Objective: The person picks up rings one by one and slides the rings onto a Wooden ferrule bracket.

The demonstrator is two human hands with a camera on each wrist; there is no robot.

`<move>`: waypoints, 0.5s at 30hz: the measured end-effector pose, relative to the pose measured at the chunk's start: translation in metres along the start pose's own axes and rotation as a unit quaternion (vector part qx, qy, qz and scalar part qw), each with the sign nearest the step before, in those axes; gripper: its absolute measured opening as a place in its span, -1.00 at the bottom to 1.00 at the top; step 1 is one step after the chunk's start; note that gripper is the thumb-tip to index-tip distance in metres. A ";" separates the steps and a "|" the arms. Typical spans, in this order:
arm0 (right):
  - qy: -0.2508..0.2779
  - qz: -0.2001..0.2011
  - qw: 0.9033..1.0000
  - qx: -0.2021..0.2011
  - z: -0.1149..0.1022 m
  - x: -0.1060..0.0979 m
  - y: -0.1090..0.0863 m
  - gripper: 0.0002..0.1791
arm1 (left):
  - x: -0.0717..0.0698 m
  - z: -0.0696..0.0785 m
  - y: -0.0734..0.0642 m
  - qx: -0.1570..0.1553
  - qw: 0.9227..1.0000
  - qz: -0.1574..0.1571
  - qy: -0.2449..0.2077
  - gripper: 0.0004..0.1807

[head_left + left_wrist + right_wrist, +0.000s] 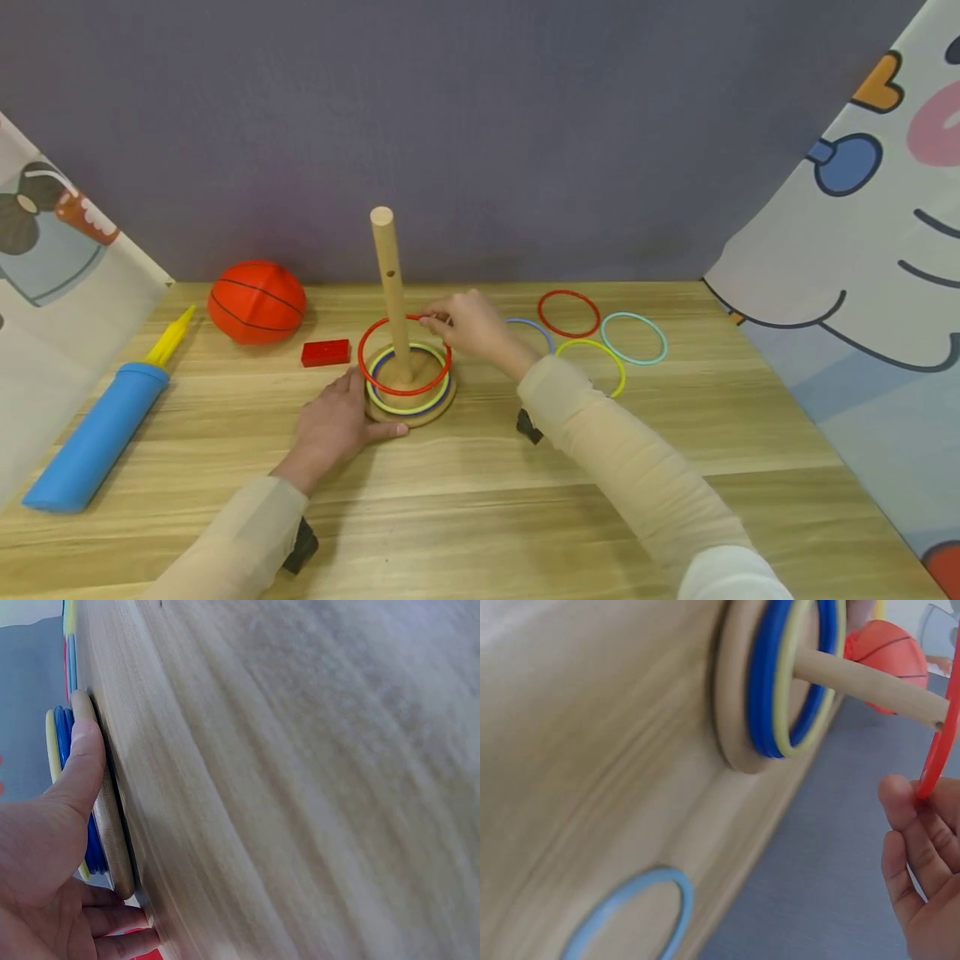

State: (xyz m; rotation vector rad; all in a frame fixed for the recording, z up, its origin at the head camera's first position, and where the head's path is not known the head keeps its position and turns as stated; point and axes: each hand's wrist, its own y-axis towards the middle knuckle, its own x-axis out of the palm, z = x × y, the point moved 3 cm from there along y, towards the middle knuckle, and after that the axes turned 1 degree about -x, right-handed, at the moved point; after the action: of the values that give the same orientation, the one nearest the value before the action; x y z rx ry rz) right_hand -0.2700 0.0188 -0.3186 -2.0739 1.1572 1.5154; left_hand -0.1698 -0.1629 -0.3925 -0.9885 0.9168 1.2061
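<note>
beige sleeves (pixel 626 471), right hand (pixel 477 325) pinching thin round red ring (pixel 935 763), left hand (pixel 333 425) seemingly clasping wooden base (pixel 733 682)

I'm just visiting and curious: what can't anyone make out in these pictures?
- Head view: part of the loose blue ring, hidden behind the right hand.
- Head view: part of the loose yellow ring, hidden behind the right sleeve.
- Right wrist view: much of the held red ring, cut off by the right edge.
- Left wrist view: what the red thing is, mostly covered by the left hand.
</note>
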 end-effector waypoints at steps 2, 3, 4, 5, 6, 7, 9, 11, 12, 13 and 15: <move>-0.009 0.000 1.000 -0.008 0.001 0.006 -0.001 -0.77 | 0.000 0.000 0.000 -0.003 1.000 -0.002 0.002 0.33; -0.014 0.000 1.000 -0.009 0.002 0.009 -0.002 -0.77 | 0.000 0.000 0.000 -0.003 1.000 -0.003 0.002 0.34; -0.018 0.000 1.000 -0.011 0.003 0.012 -0.002 -0.78 | 0.000 0.001 0.000 -0.004 1.000 -0.004 0.002 0.34; -0.018 0.001 1.000 -0.011 0.003 0.014 -0.002 -0.78 | 0.000 0.001 0.000 -0.004 1.000 -0.002 0.002 0.34; -0.021 0.002 1.000 -0.011 0.004 0.017 -0.003 -0.79 | 0.000 0.001 0.000 -0.003 1.000 -0.001 0.001 0.35; -0.021 0.002 1.000 -0.009 0.005 0.019 -0.003 -0.79 | 0.000 0.001 0.000 -0.002 1.000 0.001 0.000 0.34; -0.018 0.001 1.000 -0.004 0.007 0.023 -0.004 -0.79 | 0.001 0.001 0.000 0.001 1.000 0.005 -0.001 0.33; -0.015 0.000 1.000 0.000 0.008 0.027 -0.005 -0.79 | 0.002 0.000 0.000 0.003 1.000 0.008 -0.001 0.32; -0.015 -0.001 1.000 0.001 0.009 0.028 -0.005 -0.79 | 0.002 0.000 0.000 0.005 1.000 0.009 -0.001 0.32; -0.014 -0.001 1.000 0.002 0.010 0.030 -0.005 -0.79 | 0.002 0.000 0.000 0.005 1.000 0.010 0.001 0.31; -0.011 0.002 1.000 0.002 0.011 0.032 -0.006 -0.80 | 0.002 0.000 0.000 0.007 1.000 0.011 0.004 0.30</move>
State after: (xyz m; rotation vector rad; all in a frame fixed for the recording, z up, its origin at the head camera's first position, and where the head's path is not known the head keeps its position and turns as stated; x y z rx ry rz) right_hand -0.2692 0.0166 -0.3531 -2.0479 1.1561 1.5332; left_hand -0.1692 -0.1626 -0.3942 -0.9756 0.9441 1.2137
